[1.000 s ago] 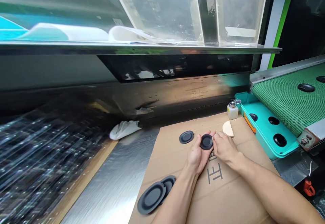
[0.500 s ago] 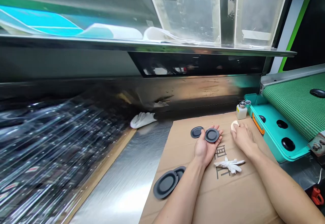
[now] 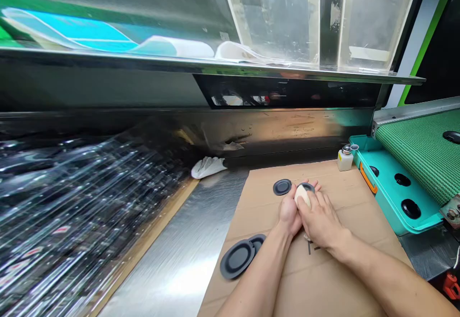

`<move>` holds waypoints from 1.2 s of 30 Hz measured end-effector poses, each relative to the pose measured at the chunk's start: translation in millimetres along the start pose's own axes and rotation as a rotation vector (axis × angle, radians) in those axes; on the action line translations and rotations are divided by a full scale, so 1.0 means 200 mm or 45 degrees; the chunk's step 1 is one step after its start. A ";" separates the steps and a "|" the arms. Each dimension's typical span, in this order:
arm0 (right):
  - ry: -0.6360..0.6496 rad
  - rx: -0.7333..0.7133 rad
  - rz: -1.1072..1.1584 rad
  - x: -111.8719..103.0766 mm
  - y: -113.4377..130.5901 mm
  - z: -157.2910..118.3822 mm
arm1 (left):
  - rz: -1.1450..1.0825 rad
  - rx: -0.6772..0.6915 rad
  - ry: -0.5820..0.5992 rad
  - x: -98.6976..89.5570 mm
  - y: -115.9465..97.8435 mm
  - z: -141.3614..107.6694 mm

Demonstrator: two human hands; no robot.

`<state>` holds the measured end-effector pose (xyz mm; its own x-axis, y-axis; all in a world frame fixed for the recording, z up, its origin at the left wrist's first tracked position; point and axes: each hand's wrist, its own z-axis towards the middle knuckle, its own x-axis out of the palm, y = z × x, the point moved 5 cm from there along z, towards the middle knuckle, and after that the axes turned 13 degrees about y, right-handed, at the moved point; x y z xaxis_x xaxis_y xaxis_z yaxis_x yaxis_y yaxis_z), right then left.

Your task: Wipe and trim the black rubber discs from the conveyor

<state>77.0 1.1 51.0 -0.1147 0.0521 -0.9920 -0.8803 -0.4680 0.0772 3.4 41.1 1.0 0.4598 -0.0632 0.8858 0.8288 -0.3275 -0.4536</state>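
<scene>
My left hand (image 3: 288,212) cradles a round dark grey disc (image 3: 307,186) with a raised rim, palm up and fingers stretched beneath it. A cream-coloured pad (image 3: 302,196) is pinched in my right hand (image 3: 321,218) and lies against the disc's face, covering much of it. Just left of my left fingers, a similar grey disc (image 3: 282,187) rests on the cardboard sheet (image 3: 345,283). Nearer me, a larger grey disc (image 3: 237,259) overlaps a smaller one (image 3: 258,241) beside my left forearm. Only a scrap of the white glove shows below my hands.
At the cardboard's back right corner stands a small white bottle (image 3: 345,158) with a metal top. Beside it, a turquoise tray (image 3: 391,214) holds black round pieces under a green conveyor belt (image 3: 424,137). Plastic-wrapped goods (image 3: 89,221) fill the left; a shelf edge (image 3: 215,65) crosses above.
My right hand has moved left from beside the bottle, bringing the cream pad onto the disc in my left hand. My arms now hide most of the white glove. The view has shifted slightly.
</scene>
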 end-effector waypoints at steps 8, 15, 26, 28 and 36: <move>-0.124 0.113 0.324 0.00 -0.11 -0.01 | 0.044 0.006 0.072 0.03 0.01 0.00; -0.051 -0.135 0.381 -0.03 -0.12 -0.02 | 0.033 0.086 -0.011 -0.01 -0.01 0.00; 0.068 -0.080 0.048 -0.09 -0.12 -0.05 | 0.081 0.098 -0.030 -0.01 -0.01 0.00; 0.098 -0.145 0.041 -0.09 -0.11 -0.05 | 0.078 0.071 -0.030 -0.02 0.00 0.00; -0.013 -0.171 0.191 -0.02 -0.13 0.00 | 0.104 -0.005 -0.059 -0.03 0.00 0.01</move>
<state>99.3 13.2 52.9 -0.2451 -0.0184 -0.9693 -0.7837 -0.5848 0.2093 1.8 43.1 -5.3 0.5403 -0.0465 0.8402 0.7865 -0.3271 -0.5238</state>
